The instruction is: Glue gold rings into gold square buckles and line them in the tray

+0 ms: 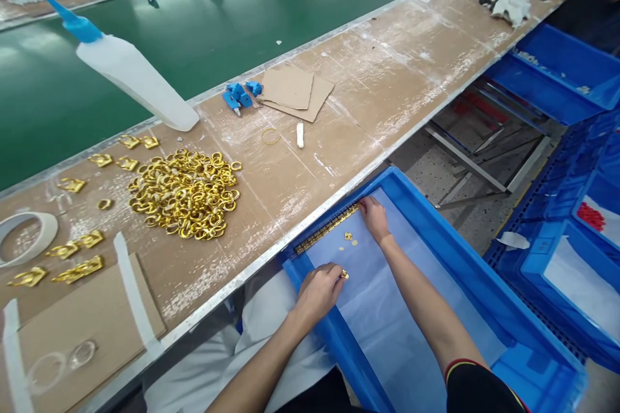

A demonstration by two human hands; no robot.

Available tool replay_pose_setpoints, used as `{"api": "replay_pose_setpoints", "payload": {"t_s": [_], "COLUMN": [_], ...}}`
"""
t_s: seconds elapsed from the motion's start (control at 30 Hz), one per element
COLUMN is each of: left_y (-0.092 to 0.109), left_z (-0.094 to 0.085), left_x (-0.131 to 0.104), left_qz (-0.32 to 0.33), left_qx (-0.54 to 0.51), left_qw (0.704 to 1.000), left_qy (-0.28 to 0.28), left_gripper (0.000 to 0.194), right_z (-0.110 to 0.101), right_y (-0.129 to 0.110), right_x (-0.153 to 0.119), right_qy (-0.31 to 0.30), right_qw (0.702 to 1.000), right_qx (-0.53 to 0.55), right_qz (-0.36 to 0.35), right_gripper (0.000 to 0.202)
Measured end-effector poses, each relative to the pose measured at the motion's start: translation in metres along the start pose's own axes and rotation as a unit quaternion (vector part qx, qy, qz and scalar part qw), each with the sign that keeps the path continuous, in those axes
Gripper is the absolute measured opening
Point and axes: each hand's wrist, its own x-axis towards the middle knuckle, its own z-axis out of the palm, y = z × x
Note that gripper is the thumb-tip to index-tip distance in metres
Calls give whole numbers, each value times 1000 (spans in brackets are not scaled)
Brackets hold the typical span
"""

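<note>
My left hand [320, 289] is over the near left side of a blue plastic tray [484, 271], its fingers pinched on a small gold-coloured piece [344, 274]. Further into the tray, my right hand [374, 218] has its fingertips closed at the far end of a tight row of gold-coloured pieces [327, 230]. Whatever those fingertips hold is hidden. One loose gold piece [348, 236] lies between my hands on the white sheet [402, 284] lining the tray.
On the bench [271, 187] left of the tray sits a heap of gold rings [188, 193]. Around it are a tape roll [48, 239], a white bottle [135, 77] with blue nozzle, and cardboard squares [295, 90]. Blue bins [571, 264] stand on the right.
</note>
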Motion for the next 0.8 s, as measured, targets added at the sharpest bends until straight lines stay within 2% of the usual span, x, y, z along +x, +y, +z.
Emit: {"api": "replay_pose_setpoints", "payload": {"t_s": [0.4, 0.57, 0.67, 0.8], "left_y": [-4, -6, -9, -12], "left_z": [2, 5, 7, 7], "left_x": [-1, -1, -1, 2], "left_qz": [12, 21, 20, 4], "left_qx": [-35, -69, -101, -152], "left_qw": [999, 996, 992, 979], "left_qy": [24, 47, 77, 134], "left_gripper": [12, 13, 13, 12], "right_z": [-1, -11, -23, -39], "right_y": [-9, -12, -19, -47], "right_x": [-3, -8, -27, -79], "right_qy": [17, 45, 69, 53], "right_qw": [999, 995, 988, 977], "right_qx": [31, 77, 119, 205], "right_qz": [31, 53, 63, 38], "right_gripper": [22, 24, 27, 28]}}
